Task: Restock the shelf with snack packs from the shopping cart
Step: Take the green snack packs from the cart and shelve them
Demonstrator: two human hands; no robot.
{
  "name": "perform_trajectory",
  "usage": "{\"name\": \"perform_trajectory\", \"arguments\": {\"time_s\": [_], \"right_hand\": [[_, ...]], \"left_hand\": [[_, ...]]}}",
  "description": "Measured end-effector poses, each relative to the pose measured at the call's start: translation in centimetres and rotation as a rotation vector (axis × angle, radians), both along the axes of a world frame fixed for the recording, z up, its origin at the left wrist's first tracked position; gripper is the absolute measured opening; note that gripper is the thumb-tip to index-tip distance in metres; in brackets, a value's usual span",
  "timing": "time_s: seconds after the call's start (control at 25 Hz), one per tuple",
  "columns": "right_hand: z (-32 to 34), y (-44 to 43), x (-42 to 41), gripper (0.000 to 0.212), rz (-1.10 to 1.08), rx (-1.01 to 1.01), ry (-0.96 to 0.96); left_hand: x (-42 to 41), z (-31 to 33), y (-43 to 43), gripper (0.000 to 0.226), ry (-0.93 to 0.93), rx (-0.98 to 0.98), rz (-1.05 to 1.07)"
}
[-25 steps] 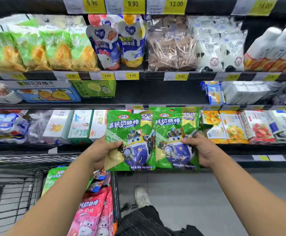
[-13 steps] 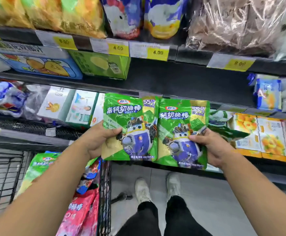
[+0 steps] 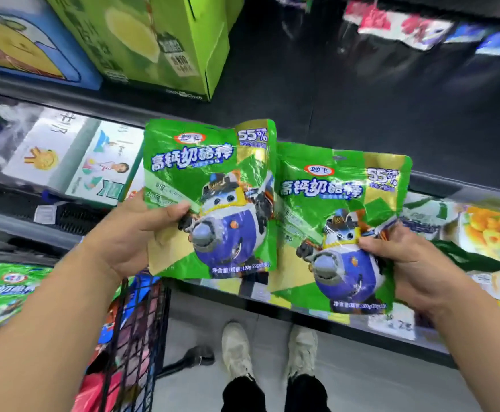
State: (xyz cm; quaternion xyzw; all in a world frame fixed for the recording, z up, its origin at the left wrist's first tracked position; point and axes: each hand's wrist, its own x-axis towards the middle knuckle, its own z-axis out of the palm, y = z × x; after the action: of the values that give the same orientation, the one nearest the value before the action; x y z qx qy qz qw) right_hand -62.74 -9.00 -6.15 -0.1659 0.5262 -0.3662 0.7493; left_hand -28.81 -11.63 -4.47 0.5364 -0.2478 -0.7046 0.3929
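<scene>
Head view: the left hand (image 3: 129,233) is pinching the left edge of a glossy green foil snack pack (image 3: 213,200) printed with a cartoon plane, thumb on its front. The right hand (image 3: 415,263) is gripping a matching second pack (image 3: 338,227) beside it, seemingly overlapping, before the dark shelf (image 3: 347,93) and above the black wire shopping cart (image 3: 141,328).

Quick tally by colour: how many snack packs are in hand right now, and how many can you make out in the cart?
Green packs in hand: 2, left hand's pack and right hand's pack
Green packs in the cart: 1
Pink or red packs in the cart: at least 1, blurred
Total: at least 4
</scene>
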Motion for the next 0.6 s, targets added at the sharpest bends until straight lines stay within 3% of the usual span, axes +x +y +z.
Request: {"name": "perform_trajectory", "arguments": {"time_s": [0.24,0.6], "right_hand": [[-0.2,-2.0,-0.4,0.049,0.008,-0.115,0.011],[0.7,-5.0,2.1,0.055,0.065,-0.243,0.008]], "left_hand": [[0.1,-1.5,-0.2,0.024,-0.029,-0.072,0.05],[1.9,-2.4,-0.2,0.028,-0.003,-0.123,0.079]]}}
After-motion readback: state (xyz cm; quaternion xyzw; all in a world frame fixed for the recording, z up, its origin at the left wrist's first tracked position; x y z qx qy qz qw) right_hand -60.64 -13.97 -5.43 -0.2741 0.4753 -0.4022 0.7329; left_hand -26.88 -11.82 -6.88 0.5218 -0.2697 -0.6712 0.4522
